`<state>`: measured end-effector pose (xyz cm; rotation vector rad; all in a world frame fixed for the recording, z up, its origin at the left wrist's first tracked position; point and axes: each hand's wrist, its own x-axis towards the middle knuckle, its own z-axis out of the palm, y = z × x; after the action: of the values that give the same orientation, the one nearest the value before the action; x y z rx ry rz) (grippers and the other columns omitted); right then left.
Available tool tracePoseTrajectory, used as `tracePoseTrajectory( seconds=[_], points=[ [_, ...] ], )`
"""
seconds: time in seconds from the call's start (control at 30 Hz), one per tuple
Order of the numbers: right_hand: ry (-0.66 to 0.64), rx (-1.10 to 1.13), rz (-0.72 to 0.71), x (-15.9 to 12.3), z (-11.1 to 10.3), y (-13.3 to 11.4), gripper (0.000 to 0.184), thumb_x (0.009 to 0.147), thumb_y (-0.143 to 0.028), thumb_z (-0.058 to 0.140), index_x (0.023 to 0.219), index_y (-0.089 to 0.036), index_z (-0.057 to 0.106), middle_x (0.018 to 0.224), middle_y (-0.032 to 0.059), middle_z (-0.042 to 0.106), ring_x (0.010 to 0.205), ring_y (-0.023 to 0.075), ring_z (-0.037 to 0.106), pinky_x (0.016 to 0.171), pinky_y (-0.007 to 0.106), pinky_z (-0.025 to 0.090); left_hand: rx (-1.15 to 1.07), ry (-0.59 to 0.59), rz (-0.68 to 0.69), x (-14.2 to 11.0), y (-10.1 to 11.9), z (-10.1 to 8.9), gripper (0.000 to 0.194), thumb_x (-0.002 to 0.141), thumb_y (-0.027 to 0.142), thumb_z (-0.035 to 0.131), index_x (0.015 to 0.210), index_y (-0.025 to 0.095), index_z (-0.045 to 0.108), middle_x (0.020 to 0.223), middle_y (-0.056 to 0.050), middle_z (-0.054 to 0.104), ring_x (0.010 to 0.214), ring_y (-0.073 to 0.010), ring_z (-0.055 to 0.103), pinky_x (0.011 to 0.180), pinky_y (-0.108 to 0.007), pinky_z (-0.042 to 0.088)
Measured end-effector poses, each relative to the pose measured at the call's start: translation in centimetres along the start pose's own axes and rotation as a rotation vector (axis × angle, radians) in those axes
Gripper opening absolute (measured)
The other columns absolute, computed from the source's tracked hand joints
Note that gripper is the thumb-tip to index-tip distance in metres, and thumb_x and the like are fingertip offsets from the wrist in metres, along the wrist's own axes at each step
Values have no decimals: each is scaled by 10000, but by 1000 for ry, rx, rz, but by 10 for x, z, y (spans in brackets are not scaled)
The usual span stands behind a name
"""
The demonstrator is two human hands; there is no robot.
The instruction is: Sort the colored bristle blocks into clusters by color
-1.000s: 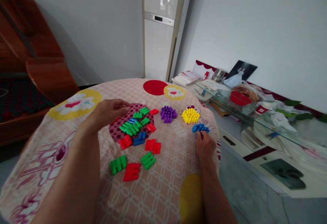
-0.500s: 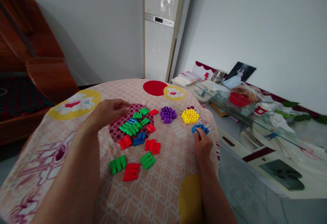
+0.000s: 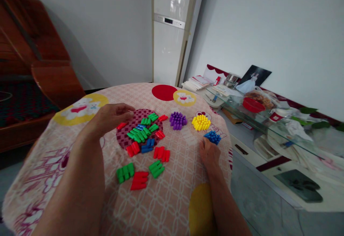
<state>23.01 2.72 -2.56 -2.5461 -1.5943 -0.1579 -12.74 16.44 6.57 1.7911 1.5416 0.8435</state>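
Note:
My left hand point(image 3: 114, 116) hovers over the left side of the dark red patterned circle, fingers loosely stretched and apart. Beneath and beside it lie a small red plastic piece point(image 3: 121, 125) and a group of green finger-like pieces point(image 3: 138, 134). My right hand point(image 3: 209, 152) is curled closed just in front of a blue cluster of pegged pieces point(image 3: 212, 137); whether anything is inside its fingers is hidden. A yellow cluster point(image 3: 201, 122) and a purple cluster point(image 3: 177, 121) stand upright farther back.
Loose red pieces point(image 3: 139, 180), green pieces point(image 3: 125, 173) and blue pieces point(image 3: 148, 145) lie on the patterned tablecloth point(image 3: 166, 207). To the right, a glass-topped cabinet point(image 3: 285, 132) carries a red bowl point(image 3: 253, 105) and papers. A wooden chair point(image 3: 53, 81) is at left.
My right hand has drawn back slightly from the blue cluster, its fingers now curled in, and more of the cluster shows. My left hand has barely moved.

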Motion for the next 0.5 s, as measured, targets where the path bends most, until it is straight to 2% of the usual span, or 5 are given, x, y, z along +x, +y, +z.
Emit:
tracePoseTrajectory(
  seconds=[0.07,0.17,0.3,0.4,0.5],
  points=[
    [10,10,-1,-1,1,1,346,1001,-341,410,1129,-173,685,866,104,722,747,184,649,629,260,349,-56,-18,4,-1,-8,-9,524,662,531,669,1050,180,700,853,-70,762,821,-242,716,744,-317,578],
    [33,38,4,-3,4,5,347,987,-352,450,1191,-184,675,846,96,720,716,180,631,610,265,319,-68,71,-10,-4,-24,-25,508,668,496,666,1044,156,690,836,-77,752,805,-223,713,755,-319,578],
    [77,63,-8,-3,12,11,349,975,-355,469,1201,-198,685,836,95,716,677,176,596,597,276,280,120,153,-91,-10,-44,-40,375,660,392,654,950,161,709,737,-52,732,697,-203,697,653,-294,549],
    [111,92,-33,-3,18,15,330,960,-348,500,1175,-202,704,828,94,713,645,165,559,593,276,260,229,87,-141,-10,-48,-39,279,675,334,628,887,180,724,676,-31,718,637,-188,678,601,-266,513],
    [125,103,-34,-3,21,16,311,953,-333,514,1152,-209,718,809,87,705,617,158,523,587,274,238,302,16,-83,-3,-41,-24,242,707,288,596,870,179,738,667,-37,716,665,-197,680,624,-268,500]
  ],
)
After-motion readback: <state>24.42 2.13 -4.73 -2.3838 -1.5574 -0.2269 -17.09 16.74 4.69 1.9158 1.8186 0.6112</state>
